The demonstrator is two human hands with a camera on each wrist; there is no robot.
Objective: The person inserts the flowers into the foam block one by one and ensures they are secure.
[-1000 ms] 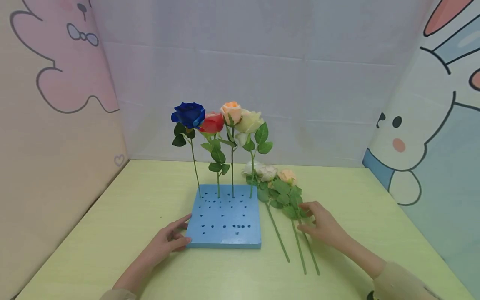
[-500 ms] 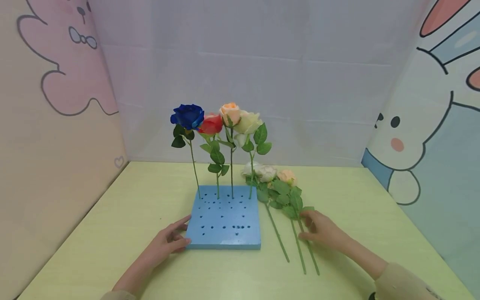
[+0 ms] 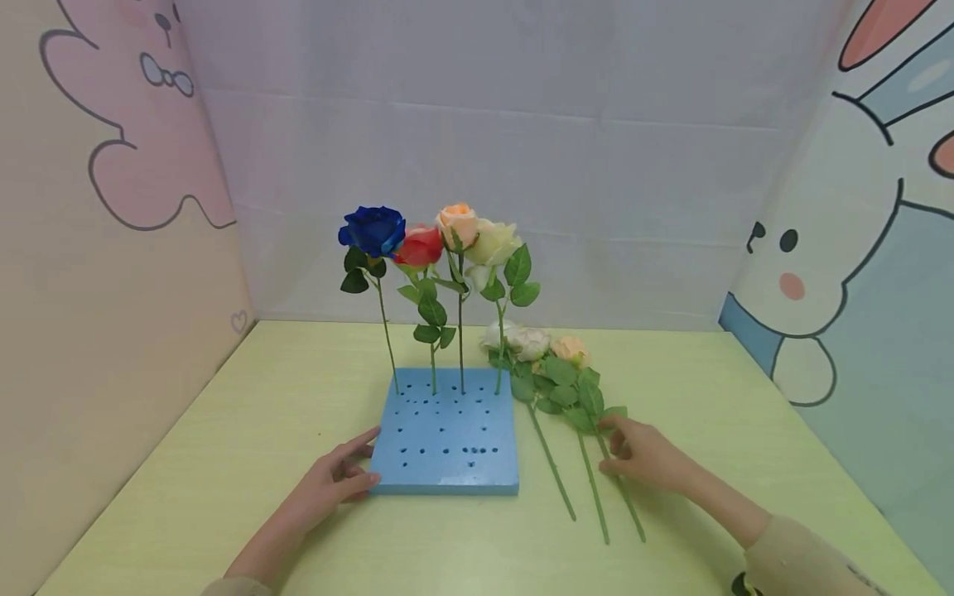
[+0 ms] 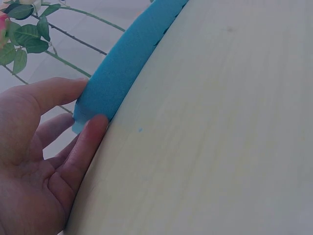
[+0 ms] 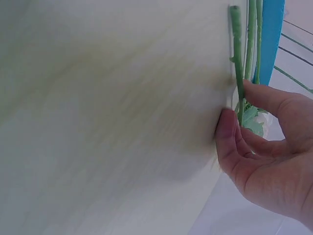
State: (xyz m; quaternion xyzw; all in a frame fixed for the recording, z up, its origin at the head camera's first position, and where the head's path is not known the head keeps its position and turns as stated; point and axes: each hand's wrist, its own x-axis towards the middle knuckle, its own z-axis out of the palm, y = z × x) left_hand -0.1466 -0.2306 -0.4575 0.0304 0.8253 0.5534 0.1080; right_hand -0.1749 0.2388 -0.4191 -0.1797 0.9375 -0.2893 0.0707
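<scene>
A blue foam board point(image 3: 447, 476) with several holes lies flat on the table. Upright in its back row stand a blue rose point(image 3: 373, 232), a red rose point(image 3: 420, 247), a peach rose point(image 3: 457, 223) and a pale yellow rose point(image 3: 493, 242). My left hand point(image 3: 334, 480) holds the board's front left corner between thumb and fingers, as the left wrist view point(image 4: 44, 127) also shows. To the board's right, my right hand point(image 3: 647, 454) pinches the green stem point(image 5: 236, 49) of the rightmost lying rose. Its bloom cannot be told apart from the overlapping leaves.
Beside the board lie other loose roses, with white blooms point(image 3: 531, 343), a peach bloom point(image 3: 570, 350) and tangled leaves point(image 3: 561, 393). A pale yellow table point(image 3: 261, 414) carries everything. Printed cartoon panels and a white cloth point(image 3: 633, 207) enclose it.
My right hand has lowered its fingers onto the rightmost stem, and that stem's lower end has shifted slightly right. The left hand and board have stayed put.
</scene>
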